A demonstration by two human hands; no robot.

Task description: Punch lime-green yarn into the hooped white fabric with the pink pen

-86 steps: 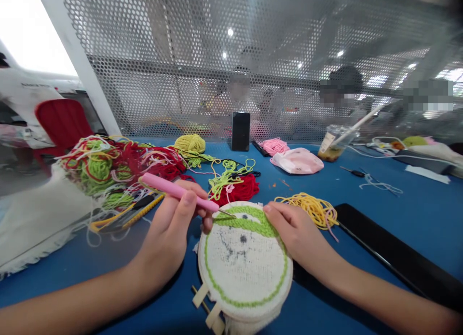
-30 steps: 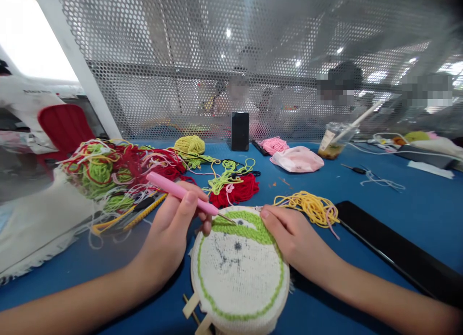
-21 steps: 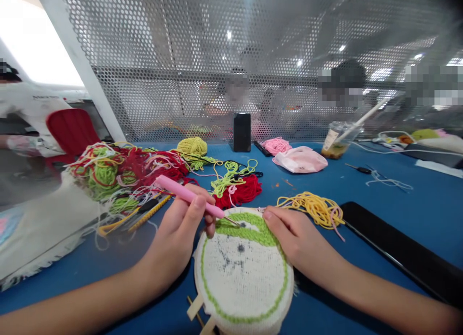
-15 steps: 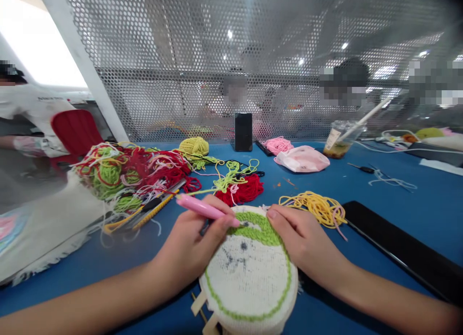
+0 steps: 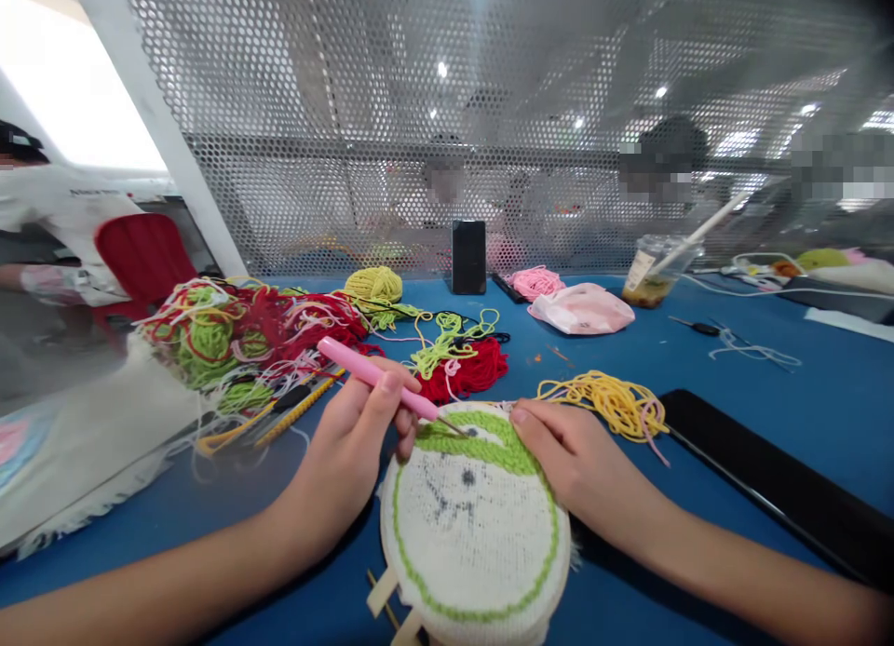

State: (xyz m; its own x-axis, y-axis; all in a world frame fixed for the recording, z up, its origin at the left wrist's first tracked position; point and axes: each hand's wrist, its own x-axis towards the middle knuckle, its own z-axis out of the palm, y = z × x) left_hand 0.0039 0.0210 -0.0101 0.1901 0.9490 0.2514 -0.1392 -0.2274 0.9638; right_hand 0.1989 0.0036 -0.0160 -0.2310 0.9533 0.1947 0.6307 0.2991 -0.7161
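My left hand [image 5: 361, 434] is closed around a pink punch needle [image 5: 370, 371]. The tool slants down to the right, and its thin metal shaft meets the cloth near a pale gap in the green stitching. My right hand [image 5: 569, 450] grips the upper right rim of an embroidery hoop [image 5: 489, 544], thumb on top and fingers hidden beneath. White cloth is stretched over the hoop, with a green yarn outline, a thick green band [image 5: 481, 450] at the top and dark drawn marks [image 5: 453, 497] below it. Two wooden tabs stick out at the hoop's lower left.
A tangled yarn heap [image 5: 251, 334] covers the left of the blue table. Red yarn [image 5: 475, 371], yellow yarn [image 5: 604, 404] and a black elongated object [image 5: 761, 474] lie around the hoop. Behind stand a phone [image 5: 468, 257], a drink cup [image 5: 653, 272] and a perforated metal screen [image 5: 391, 97].
My left hand has lifted the punch needle up and left, so its metal shaft now shows above the cloth. My right hand still holds the hoop.
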